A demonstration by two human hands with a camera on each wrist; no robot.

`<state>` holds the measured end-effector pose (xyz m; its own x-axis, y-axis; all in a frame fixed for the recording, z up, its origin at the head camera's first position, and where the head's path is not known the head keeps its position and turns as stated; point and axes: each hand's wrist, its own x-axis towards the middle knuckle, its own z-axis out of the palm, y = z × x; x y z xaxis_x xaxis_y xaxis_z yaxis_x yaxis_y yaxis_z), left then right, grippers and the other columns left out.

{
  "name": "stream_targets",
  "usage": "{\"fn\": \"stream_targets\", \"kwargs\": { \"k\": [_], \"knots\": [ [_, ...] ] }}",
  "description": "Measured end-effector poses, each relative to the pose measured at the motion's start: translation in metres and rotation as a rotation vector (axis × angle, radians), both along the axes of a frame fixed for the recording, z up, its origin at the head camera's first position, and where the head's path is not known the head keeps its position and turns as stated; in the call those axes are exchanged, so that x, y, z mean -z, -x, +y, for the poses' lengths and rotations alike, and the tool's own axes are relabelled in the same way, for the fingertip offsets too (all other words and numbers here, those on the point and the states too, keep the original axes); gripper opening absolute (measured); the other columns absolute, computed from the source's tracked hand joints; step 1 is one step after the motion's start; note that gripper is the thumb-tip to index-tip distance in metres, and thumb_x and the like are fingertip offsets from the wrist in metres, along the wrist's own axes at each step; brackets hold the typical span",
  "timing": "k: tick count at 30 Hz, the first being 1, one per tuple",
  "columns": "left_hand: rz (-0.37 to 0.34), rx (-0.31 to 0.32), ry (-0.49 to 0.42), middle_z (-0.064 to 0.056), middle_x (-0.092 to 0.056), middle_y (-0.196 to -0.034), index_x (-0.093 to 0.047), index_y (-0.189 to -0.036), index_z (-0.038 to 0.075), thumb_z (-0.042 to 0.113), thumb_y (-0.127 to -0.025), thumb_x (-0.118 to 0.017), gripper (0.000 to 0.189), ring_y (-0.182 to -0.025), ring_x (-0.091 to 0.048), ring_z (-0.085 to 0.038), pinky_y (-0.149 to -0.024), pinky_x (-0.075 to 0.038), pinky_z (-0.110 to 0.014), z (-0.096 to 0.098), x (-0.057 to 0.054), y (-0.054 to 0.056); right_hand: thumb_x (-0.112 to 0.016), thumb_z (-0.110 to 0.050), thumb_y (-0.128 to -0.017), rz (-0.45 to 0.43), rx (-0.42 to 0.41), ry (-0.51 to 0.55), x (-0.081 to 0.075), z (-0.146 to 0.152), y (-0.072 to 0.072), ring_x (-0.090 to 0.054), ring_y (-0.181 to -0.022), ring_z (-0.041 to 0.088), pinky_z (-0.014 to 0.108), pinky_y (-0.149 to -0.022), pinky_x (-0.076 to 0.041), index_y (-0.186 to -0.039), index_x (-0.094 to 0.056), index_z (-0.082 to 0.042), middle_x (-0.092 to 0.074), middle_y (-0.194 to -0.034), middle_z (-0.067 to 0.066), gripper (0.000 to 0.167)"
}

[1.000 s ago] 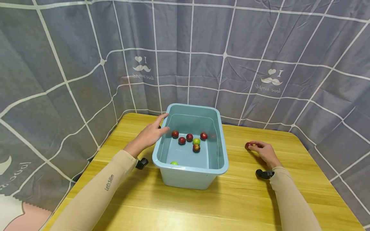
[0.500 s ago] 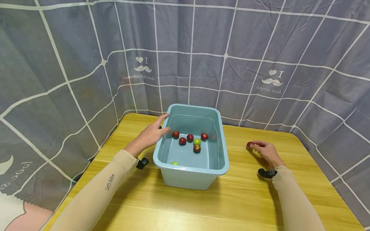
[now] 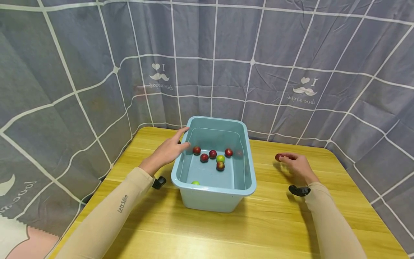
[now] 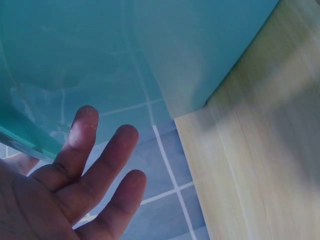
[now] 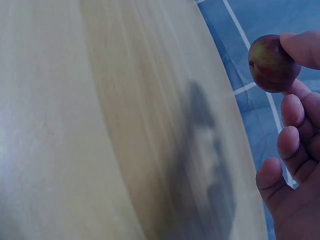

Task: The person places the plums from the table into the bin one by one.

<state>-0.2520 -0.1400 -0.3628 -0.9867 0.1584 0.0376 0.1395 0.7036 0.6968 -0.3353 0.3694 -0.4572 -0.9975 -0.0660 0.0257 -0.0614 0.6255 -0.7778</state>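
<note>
In the head view a light blue plastic tub [image 3: 213, 201] stands mid-table. My left hand [image 3: 166, 151] is at its left rim, thumb and index finger over the edge. The left wrist view shows the other fingers [image 4: 112, 160] spread loosely along the tub's outer wall. To the right of the tub, my right hand [image 3: 299, 167] pinches a dark red plum [image 5: 272, 62] between thumb and fingertips, above the table with a shadow below. Inside the tub lie several red plums [image 3: 212, 154], a green fruit [image 3: 220, 158] among them and another green fruit [image 3: 195, 183] near the front wall.
The yellow wooden table [image 3: 181, 233] carries the tub. A grey curtain [image 3: 233, 43] with white grid lines hangs around the back and both sides, close to the table's edges. Black wrist straps [image 3: 299, 191] sit on both wrists.
My right hand has lifted the plum off the table, its shadow now apart from it. The left hand and the tub have stayed in place.
</note>
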Motion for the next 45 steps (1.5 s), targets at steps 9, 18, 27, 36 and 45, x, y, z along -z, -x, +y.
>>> {"fn": "stream_targets", "kwargs": {
  "k": [9,18,27,36,45],
  "knots": [
    [-0.004,0.001,-0.006,-0.013,-0.035,-0.161,-0.015,-0.16,0.041,0.049,-0.101,-0.046,0.068,-0.13,-0.054,-0.041,-0.106,-0.039,-0.064,0.0,0.002,0.0,-0.064,-0.049,-0.096,0.017,-0.035,0.071,-0.017,-0.009,0.001,-0.053,-0.112,0.023,0.044,-0.1,-0.042,-0.134,-0.06,0.0,-0.062,-0.127,0.018,0.062],
    [-0.001,0.002,-0.008,-0.013,-0.035,-0.162,-0.015,-0.16,0.042,0.051,-0.101,-0.046,0.067,-0.132,-0.053,-0.042,-0.107,-0.039,-0.064,-0.001,0.003,0.0,-0.063,-0.041,-0.099,0.083,-0.079,0.045,-0.039,-0.02,0.004,-0.051,-0.093,0.014,0.025,-0.077,-0.044,-0.134,-0.062,-0.003,-0.06,-0.113,0.007,0.052],
    [0.005,0.005,-0.017,-0.012,-0.034,-0.162,-0.016,-0.16,0.041,0.05,-0.101,-0.046,0.067,-0.132,-0.053,-0.042,-0.107,-0.039,-0.064,-0.001,0.005,0.0,-0.065,-0.043,-0.097,0.156,-0.121,0.055,-0.066,-0.038,-0.003,-0.054,-0.094,0.017,0.024,-0.076,-0.045,-0.128,-0.065,-0.003,-0.064,-0.109,0.005,0.051],
    [0.014,-0.001,-0.016,-0.011,-0.035,-0.162,-0.016,-0.16,0.041,0.05,-0.101,-0.046,0.067,-0.131,-0.053,-0.042,-0.107,-0.039,-0.064,-0.001,0.007,0.001,-0.066,-0.043,-0.097,0.199,-0.165,0.014,-0.095,-0.053,-0.01,-0.053,-0.095,0.021,0.025,-0.075,-0.045,-0.127,-0.067,-0.006,-0.064,-0.113,0.014,0.048],
    [0.014,0.004,-0.019,-0.012,-0.034,-0.162,-0.016,-0.16,0.041,0.05,-0.101,-0.046,0.067,-0.132,-0.052,-0.041,-0.107,-0.039,-0.065,0.0,0.005,0.0,-0.068,-0.044,-0.095,0.232,-0.208,-0.03,-0.123,-0.07,-0.011,-0.054,-0.093,0.025,0.029,-0.076,-0.046,-0.121,-0.07,-0.009,-0.067,-0.106,0.012,0.043]
  ]
}}
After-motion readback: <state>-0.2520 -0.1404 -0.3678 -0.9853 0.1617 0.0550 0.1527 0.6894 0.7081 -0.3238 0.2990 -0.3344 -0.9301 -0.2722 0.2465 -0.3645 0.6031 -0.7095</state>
